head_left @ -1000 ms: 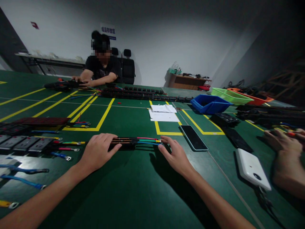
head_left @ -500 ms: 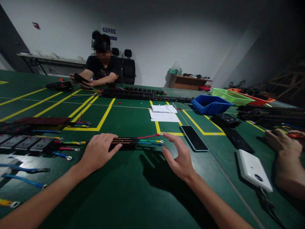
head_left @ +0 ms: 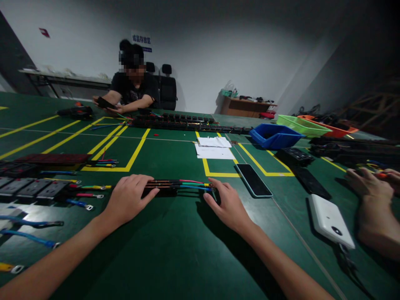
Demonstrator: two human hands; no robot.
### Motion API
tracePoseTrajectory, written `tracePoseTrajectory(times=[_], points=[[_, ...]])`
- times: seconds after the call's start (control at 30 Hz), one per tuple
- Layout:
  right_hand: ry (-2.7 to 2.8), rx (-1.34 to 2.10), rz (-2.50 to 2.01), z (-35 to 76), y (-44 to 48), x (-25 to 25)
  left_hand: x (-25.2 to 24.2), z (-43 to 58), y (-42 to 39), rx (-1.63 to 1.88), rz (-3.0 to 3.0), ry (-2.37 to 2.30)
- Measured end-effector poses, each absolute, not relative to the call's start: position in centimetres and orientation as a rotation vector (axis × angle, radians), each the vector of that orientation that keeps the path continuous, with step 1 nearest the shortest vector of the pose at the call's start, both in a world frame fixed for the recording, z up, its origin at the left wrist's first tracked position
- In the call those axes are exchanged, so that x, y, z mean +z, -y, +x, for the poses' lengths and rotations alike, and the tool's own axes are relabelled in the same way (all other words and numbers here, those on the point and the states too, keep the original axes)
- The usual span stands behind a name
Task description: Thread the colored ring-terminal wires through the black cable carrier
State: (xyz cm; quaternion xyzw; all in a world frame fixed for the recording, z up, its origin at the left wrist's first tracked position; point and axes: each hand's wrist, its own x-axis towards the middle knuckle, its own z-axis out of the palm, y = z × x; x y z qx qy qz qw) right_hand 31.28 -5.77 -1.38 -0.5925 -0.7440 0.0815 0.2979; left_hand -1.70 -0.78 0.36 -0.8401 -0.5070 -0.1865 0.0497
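Note:
My left hand (head_left: 129, 198) is wrapped over a narrow black power strip housing (head_left: 165, 193), which lies on the green table with copper bars along its top. From its right end run red, green and blue wires (head_left: 192, 186) tipped with ring terminals. My right hand (head_left: 228, 204) has its index finger and thumb around the terminal ends of these wires; the fingertips partly hide the terminals. Left of my left hand lies a row of grey socket modules (head_left: 40, 187) with short coloured leads and ring terminals.
A phone (head_left: 253, 180) and a white power bank (head_left: 331, 221) with a cable lie to the right. White papers (head_left: 215, 151) and a blue bin (head_left: 275, 136) stand further back. A co-worker's hands (head_left: 370, 183) work at the right edge; another person (head_left: 133, 83) sits opposite.
My right hand has moved slightly left and closed in on the wire ends. The red wire has come down beside the green and blue ones. My left hand has stayed put.

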Motion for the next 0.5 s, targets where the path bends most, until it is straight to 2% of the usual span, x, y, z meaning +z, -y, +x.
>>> tracePoseTrajectory(times=[0.33,0.5], points=[[1.884,0.007,-1.402,30.9,6.0,-0.4,0.5,-1.6,0.8,-0.567,-2.567,1.569],[2.019,0.096,-1.475,30.8,6.1,-0.9,0.6,-1.6,0.8,-0.576,-2.575,1.588]])
